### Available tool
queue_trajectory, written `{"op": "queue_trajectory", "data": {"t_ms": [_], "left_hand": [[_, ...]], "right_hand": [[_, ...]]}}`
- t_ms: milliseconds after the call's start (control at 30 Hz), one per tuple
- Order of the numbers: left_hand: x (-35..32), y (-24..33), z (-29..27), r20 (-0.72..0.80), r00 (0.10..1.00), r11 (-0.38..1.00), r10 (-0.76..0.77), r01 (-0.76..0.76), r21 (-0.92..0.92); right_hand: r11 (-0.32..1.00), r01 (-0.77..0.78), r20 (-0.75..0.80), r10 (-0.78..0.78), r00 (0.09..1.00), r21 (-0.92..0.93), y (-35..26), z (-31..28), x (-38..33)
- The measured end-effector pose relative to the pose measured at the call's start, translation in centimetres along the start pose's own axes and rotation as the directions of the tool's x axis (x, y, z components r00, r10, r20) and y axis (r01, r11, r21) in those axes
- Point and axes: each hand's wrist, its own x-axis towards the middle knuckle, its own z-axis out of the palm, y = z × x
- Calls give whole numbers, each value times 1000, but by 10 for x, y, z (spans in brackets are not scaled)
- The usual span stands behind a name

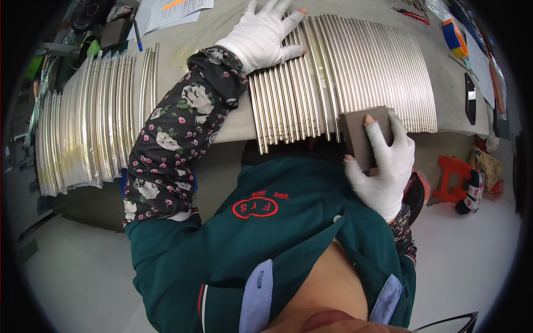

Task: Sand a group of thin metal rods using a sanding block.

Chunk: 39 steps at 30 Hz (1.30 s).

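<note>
Shiny metal rods [377, 66] lie side by side across the table, their near ends close to its front edge. A smaller group of rods [286, 102] sits just left of them, with a narrow gap between the two groups. My left hand [266, 36], in a white glove with bare fingertips, lies spread flat over the far ends of this smaller group. In my right hand [383, 166], gloved the same way, is a grey-brown rectangular block [355, 136], possibly a sanding block. Fingers and thumb grip it at the near ends of the larger group. The block's underside is hidden.
Wrapped bundles of rods [94, 111] and a few loose rods [149, 72] lie on the left. Papers [166, 14], a blue pen [137, 36] and a small black fan [89, 12] are behind. Far right hold red-handled pliers [413, 15], tape [455, 39] and a phone [471, 100].
</note>
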Motion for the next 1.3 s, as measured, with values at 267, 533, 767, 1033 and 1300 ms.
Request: {"op": "queue_trajectory", "data": {"t_ms": [267,533,767,1033,1300], "left_hand": [[9,11,3,41,992,993,-118,119,-23],[9,9,3,42,989,988,-144,146,-44],[7,11,-4,3,988,983,-151,151,-104],[15,16,-17,148,966,975,-214,221,-32],[13,10,-6,102,976,981,-191,194,-23]], "right_hand": [[1000,-22,99,23,995,-13,-20,8,-4],[995,-7,83,15,996,-98,-42,25,38],[993,-40,301,72,951,-111,-49,8,40],[997,66,144,-59,988,-47,-37,15,29],[999,31,130,-29,991,-10,-15,9,-17]]}}
